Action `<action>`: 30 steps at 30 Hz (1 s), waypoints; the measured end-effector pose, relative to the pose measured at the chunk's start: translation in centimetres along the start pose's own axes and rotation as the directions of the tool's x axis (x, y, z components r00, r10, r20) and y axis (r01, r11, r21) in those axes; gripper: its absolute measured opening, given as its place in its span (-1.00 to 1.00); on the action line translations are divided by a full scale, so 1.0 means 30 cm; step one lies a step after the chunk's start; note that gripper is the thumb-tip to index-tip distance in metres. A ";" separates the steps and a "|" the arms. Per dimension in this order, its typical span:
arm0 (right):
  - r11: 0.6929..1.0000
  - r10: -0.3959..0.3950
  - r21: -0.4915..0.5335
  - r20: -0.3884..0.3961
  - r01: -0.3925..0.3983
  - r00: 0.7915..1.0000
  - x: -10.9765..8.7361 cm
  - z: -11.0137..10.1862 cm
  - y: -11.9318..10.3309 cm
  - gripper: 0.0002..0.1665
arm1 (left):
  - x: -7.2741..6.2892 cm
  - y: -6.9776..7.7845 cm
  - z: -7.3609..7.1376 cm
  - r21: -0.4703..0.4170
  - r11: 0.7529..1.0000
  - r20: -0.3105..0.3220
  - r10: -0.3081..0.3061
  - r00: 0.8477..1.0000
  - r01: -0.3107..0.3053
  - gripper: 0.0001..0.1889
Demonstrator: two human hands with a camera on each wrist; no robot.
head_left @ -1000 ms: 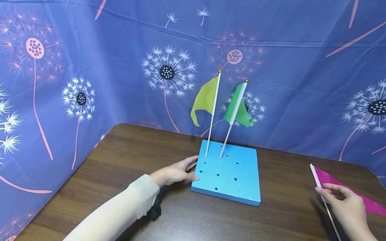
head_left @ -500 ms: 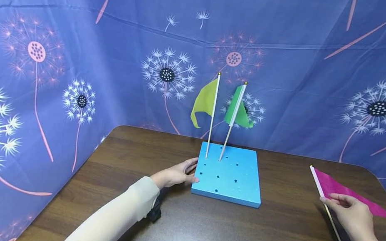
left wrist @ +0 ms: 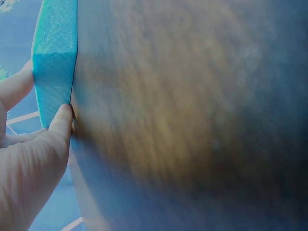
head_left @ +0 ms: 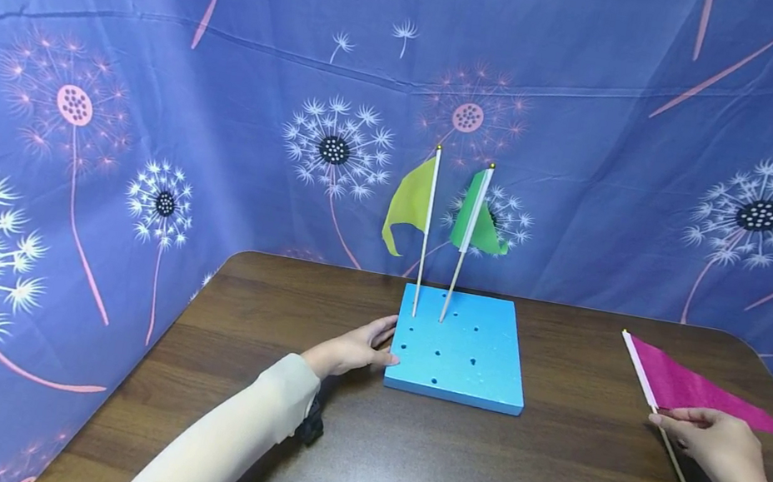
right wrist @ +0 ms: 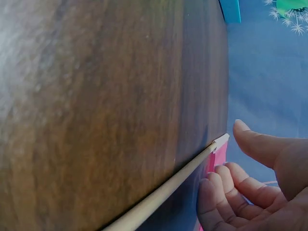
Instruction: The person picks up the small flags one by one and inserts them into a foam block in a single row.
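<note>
By the spread right hand (head_left: pixel 722 446) lies a tapering magenta flag (head_left: pixel 704 391), left hand (head_left: pixel 356 350) spread against a blue board (head_left: pixel 464 346)

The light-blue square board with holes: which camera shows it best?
The head view: it shows the board almost whole, holes included. The left wrist view has only one corner, the right wrist view just a small piece.

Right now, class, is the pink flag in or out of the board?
Out: the pink flag is by the right hand, apart from the board, where only the yellow flag and green flag stand.
</note>
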State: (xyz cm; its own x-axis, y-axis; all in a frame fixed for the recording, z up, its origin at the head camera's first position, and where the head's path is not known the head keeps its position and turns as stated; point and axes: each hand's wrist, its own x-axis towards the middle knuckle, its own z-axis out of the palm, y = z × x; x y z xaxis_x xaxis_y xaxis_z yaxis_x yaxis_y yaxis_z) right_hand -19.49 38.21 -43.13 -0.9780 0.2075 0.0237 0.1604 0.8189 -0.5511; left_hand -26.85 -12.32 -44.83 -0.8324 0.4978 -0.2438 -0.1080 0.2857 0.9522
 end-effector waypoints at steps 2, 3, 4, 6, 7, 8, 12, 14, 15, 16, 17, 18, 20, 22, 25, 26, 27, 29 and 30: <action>1.000 0.023 0.012 0.036 -0.023 0.999 -0.007 -0.004 0.005 -0.31 | 0.002 -0.002 0.001 0.002 1.000 -0.001 0.000 1.000 0.000 -0.12; 0.999 0.032 0.019 0.050 -0.033 0.998 -0.010 -0.006 0.008 -0.30 | 0.002 -0.003 0.001 0.003 1.000 -0.004 0.000 1.000 0.000 -0.12; 0.999 0.036 0.023 0.060 -0.038 0.998 -0.012 -0.007 0.012 -0.29 | 0.003 -0.004 0.001 0.003 1.000 -0.006 -0.001 1.000 0.001 -0.11; 0.998 0.050 0.024 0.074 -0.052 0.996 -0.015 -0.011 0.019 -0.28 | 0.004 -0.006 0.001 0.003 1.000 -0.008 -0.002 1.000 0.002 -0.11; 0.998 0.059 0.025 0.077 -0.061 0.995 -0.018 -0.011 0.021 -0.27 | 0.004 -0.005 0.001 0.003 1.000 -0.008 -0.003 1.000 0.003 -0.11; 0.998 0.063 0.026 0.085 -0.065 0.994 -0.019 -0.012 0.025 -0.27 | 0.004 -0.005 0.001 0.002 1.000 -0.007 -0.001 1.000 0.001 -0.12; 0.996 0.085 0.024 0.116 -0.088 0.990 -0.023 -0.018 0.029 -0.26 | 0.000 0.002 0.002 -0.002 1.000 -0.004 0.007 1.000 -0.007 -0.12; 0.996 0.090 0.013 0.139 -0.093 0.986 -0.026 -0.023 0.027 -0.30 | -0.002 0.005 0.003 -0.007 1.000 -0.002 0.010 1.000 -0.010 -0.12; 0.995 0.094 0.009 0.149 -0.096 0.984 -0.027 -0.024 0.026 -0.32 | -0.002 0.006 0.004 -0.010 1.000 -0.002 0.013 1.000 -0.013 -0.12; 0.995 0.093 0.007 0.161 -0.095 0.983 -0.028 -0.026 0.025 -0.36 | -0.002 0.006 0.004 -0.013 1.000 -0.002 0.014 1.000 -0.014 -0.12; 0.996 0.089 0.002 0.170 -0.090 0.981 -0.029 -0.027 0.024 -0.39 | -0.002 0.005 0.004 -0.014 1.000 -0.002 0.018 1.000 -0.018 -0.11; 0.997 0.083 -0.010 0.179 -0.083 0.980 -0.030 -0.029 0.023 -0.43 | -0.002 0.005 0.004 -0.012 1.000 0.000 0.019 1.000 -0.019 -0.12; 0.997 0.077 -0.021 0.191 -0.074 0.979 -0.033 -0.030 0.021 -0.48 | -0.001 0.005 0.004 -0.010 1.000 0.000 0.020 1.000 -0.020 -0.12; 0.998 0.061 -0.025 0.191 -0.057 0.980 -0.037 -0.029 0.022 -0.51 | 0.002 0.004 0.004 -0.007 1.000 0.001 0.024 1.000 -0.024 -0.12; 0.998 0.047 -0.040 0.182 -0.041 0.982 -0.044 -0.027 0.023 -0.55 | 0.005 0.005 0.003 -0.006 1.000 0.002 0.027 1.000 -0.027 -0.12; 0.998 0.048 -0.045 0.179 -0.041 0.983 -0.046 -0.026 0.023 -0.56 | 0.006 0.006 0.004 -0.005 1.000 0.004 0.028 1.000 -0.028 -0.12; 0.998 0.052 -0.049 0.178 -0.044 0.983 -0.048 -0.026 0.024 -0.57 | 0.007 0.008 0.004 -0.006 0.999 0.006 0.032 0.999 -0.032 -0.12; 0.997 0.060 -0.055 0.176 -0.051 0.983 -0.050 -0.026 0.026 -0.59 | 0.009 0.011 0.006 -0.003 0.999 0.010 0.035 0.999 -0.035 -0.13; 0.997 0.065 -0.054 0.176 -0.056 0.982 -0.051 -0.026 0.027 -0.59 | 0.009 0.013 0.006 -0.001 0.999 0.013 0.036 0.999 -0.036 -0.12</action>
State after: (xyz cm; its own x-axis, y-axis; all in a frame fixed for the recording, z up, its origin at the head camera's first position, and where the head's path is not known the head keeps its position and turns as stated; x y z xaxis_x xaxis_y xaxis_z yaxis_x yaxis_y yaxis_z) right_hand -17.75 38.98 -42.96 -0.9738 0.1626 -0.1589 0.2218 0.8338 -0.5056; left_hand -27.01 -11.92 -44.56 -0.8284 0.5188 -0.2114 -0.0782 0.2665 0.9606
